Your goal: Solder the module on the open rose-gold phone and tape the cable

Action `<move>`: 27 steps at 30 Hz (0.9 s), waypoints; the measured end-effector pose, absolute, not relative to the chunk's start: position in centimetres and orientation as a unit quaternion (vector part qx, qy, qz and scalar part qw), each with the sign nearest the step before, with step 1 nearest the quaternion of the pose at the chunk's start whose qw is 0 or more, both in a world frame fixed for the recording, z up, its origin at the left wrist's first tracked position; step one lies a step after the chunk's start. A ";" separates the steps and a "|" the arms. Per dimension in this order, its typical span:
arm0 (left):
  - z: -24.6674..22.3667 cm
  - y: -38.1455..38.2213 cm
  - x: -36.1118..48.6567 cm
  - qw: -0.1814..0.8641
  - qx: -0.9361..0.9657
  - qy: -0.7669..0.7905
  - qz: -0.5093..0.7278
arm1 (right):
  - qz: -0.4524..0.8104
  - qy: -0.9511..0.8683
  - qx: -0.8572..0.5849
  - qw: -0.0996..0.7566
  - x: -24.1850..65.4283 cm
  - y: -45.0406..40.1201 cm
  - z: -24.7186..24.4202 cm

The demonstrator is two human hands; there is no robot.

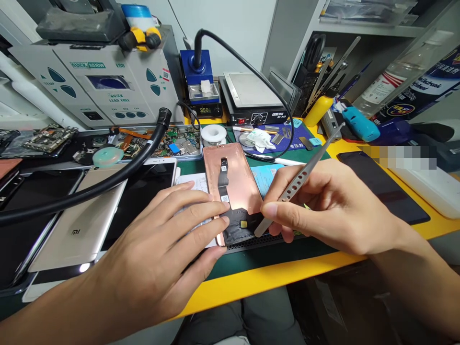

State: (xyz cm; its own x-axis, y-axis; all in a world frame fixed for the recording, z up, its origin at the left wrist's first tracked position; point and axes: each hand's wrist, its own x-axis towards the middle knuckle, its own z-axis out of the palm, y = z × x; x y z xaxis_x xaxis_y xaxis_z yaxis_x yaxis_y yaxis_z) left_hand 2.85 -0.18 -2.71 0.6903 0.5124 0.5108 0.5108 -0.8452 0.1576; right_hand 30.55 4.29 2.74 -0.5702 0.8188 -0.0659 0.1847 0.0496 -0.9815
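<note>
Tweezers (299,181) of perforated metal sit pinched in right fingers (287,214); left fingers (194,216), slightly spread, touch a coppery panel (241,179).

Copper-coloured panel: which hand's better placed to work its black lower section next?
Right, probably: right hand holds tweezers, broad end by the black lower section. Left hand lies on the panel, apparently steadying it.

Tweezers (311,164) in right hand (330,206), coppery panel (240,177)
</note>
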 end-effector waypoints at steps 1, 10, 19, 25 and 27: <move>-2.7 -0.2 2.8 0.002 0.920 0.277 0.279 | 0.577 -0.673 -0.372 0.275 30.5 4.3 2.7; -2.6 0.0 2.9 -0.001 0.922 0.273 0.275 | 0.575 -0.679 -0.367 0.271 30.1 4.0 2.4; -2.8 0.0 2.8 0.007 0.915 0.279 0.291 | 0.541 -0.707 -0.339 0.303 29.7 3.6 2.1; -2.9 0.1 2.9 0.011 0.913 0.277 0.298 | 0.516 -0.704 -0.378 0.308 30.6 4.0 2.7; -2.9 0.0 2.9 0.009 0.912 0.272 0.306 | 0.515 -0.695 -0.386 0.320 31.1 4.4 3.1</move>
